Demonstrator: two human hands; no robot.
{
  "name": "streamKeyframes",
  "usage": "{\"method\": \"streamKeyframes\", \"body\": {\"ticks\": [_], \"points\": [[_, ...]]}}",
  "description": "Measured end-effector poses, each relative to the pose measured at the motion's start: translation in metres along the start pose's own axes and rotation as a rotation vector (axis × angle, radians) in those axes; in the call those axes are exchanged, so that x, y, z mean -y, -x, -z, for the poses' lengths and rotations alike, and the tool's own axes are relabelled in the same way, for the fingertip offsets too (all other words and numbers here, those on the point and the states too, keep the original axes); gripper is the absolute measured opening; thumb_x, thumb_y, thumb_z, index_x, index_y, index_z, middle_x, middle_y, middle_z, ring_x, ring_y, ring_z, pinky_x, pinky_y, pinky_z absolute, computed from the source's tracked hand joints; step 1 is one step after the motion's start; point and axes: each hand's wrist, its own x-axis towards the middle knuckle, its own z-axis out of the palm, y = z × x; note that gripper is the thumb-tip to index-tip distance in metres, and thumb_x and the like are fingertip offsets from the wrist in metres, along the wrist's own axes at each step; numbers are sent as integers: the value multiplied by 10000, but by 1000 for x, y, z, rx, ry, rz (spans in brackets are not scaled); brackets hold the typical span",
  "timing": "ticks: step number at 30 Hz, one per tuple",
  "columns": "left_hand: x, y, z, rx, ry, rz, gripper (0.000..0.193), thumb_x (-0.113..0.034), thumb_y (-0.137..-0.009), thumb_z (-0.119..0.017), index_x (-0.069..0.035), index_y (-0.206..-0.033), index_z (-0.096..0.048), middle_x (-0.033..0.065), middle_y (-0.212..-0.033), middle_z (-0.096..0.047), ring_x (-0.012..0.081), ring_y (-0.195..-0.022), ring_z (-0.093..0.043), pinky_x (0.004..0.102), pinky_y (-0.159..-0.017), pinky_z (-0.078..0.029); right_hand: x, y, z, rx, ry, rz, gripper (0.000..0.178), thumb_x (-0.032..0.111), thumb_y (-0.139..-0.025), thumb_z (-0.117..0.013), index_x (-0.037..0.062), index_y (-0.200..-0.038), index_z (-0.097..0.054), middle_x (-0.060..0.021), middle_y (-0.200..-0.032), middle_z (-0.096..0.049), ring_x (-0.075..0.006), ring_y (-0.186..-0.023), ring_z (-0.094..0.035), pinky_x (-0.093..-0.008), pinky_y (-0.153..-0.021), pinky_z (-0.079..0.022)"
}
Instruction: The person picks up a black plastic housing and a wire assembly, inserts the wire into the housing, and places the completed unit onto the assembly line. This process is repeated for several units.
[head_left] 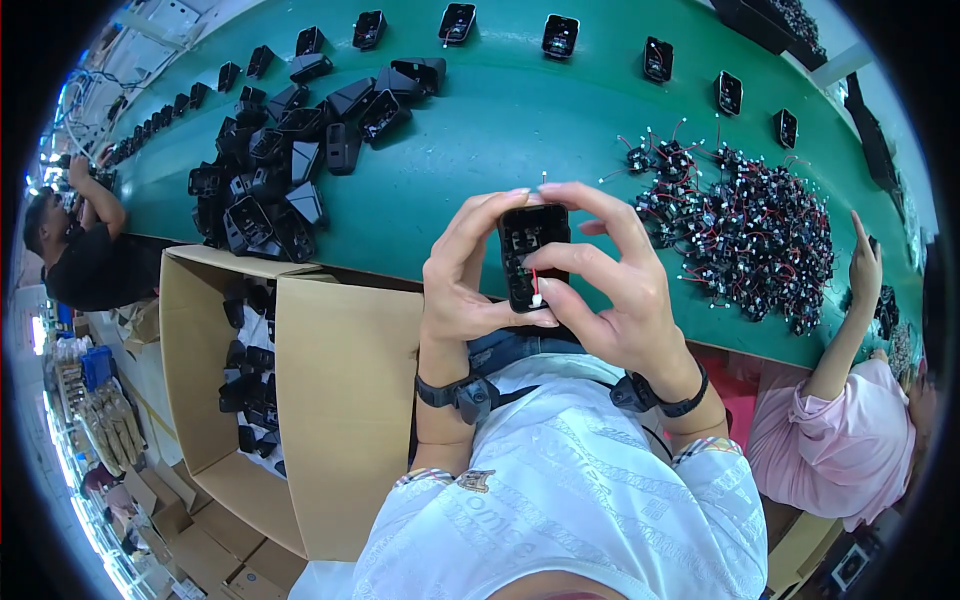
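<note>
Over the near table edge, my left hand [455, 275] is closed around an open black plastic housing [520, 238], thumb along its lower end and fingers at its top. Small parts show inside the housing. A short red wire with a white plug [537, 299] lies across its lower part. My right hand [625, 280] has its index finger and thumb at this wire, the index fingertip inside the housing. Another right finger reaches the housing's top edge. The fingertips partly hide the inside.
Black housings [342, 148] are heaped at left; a row of them [561, 36] curves along the far side. Small black parts with red wires [750, 225] lie piled at right. An open cardboard box [345, 400] holding black housings stands left. People sit at far left [100, 255] and right [835, 430].
</note>
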Motion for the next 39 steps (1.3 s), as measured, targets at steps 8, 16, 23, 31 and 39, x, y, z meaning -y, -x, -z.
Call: {"method": "streamKeyframes", "body": {"ticks": [8, 16, 23, 31, 39], "points": [[12, -1, 5, 38, -5, 18, 1049, -240, -558, -1026, 69, -1426, -524, 196, -1325, -624, 284, -1205, -626, 413, -1046, -501, -4, 5, 8, 73, 54, -2, 321, 143, -787, -755, 104, -1106, -756, -180, -1437, -565, -346, -1244, -578, -440, -924, -527], [-1, -14, -11, 55, -414, -38, 848, -167, -590, -920, -65, -1382, -633, 158, -1238, -623, 335, -1079, -654, 407, -893, -569, -17, 4, 16, 178, -174, -194, 397, 186, -738, -798, 10, -1087, -730, -224, -1478, -521, -393, -1210, -629, -463, -977, -535], [3, -12, -22, 43, -456, -98, 911, -211, -582, -925, -69, -1420, -597, 172, -1275, -595, 361, -1114, -640, 435, -911, -568, -28, 9, 21, 148, -240, -221, 411, 170, -693, -792, -9, -1057, -723, -232, -1433, -562, -366, -1157, -652, -450, -989, -524], [7, -10, -20, 28, -453, -73, 884, -193, -596, -915, -44, -1408, -599, 171, -1273, -593, 358, -1119, -637, 433, -923, -560, -30, 8, 14, 117, -257, -251, 373, 182, -701, -811, 26, -1029, -724, -205, -1413, -583, -335, -1143, -657, -406, -937, -541], [9, -14, -29, 87, -451, -82, 883, -102, -574, -880, -29, -1406, -595, 171, -1266, -605, 362, -1106, -643, 427, -916, -566, -28, 5, 37, 200, -157, -211, 385, 182, -687, -842, 50, -1036, -748, -197, -1410, -576, -333, -1137, -656, -424, -943, -557]]}}
